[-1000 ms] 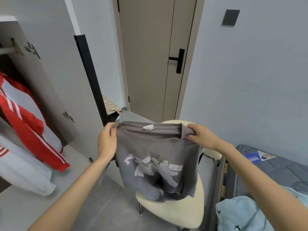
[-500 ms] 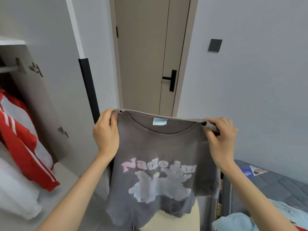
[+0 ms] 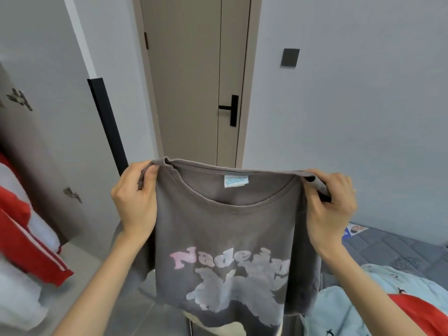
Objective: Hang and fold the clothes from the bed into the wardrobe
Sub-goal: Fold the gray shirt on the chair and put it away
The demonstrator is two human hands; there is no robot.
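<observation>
You've got it pinched at both shoulders: left hand (image 3: 135,202) and right hand (image 3: 332,204) each curled tight on a shoulder of the grey T-shirt (image 3: 225,238), which hangs in front of you, print facing you, just over the chair (image 3: 218,327). The bed (image 3: 400,248) is to your right and the open wardrobe door (image 3: 36,146) to your left. My worry is that the fabric's bunched under your right fingers, so folding from here could go lopsided, and the hem might snag on the chair.
</observation>
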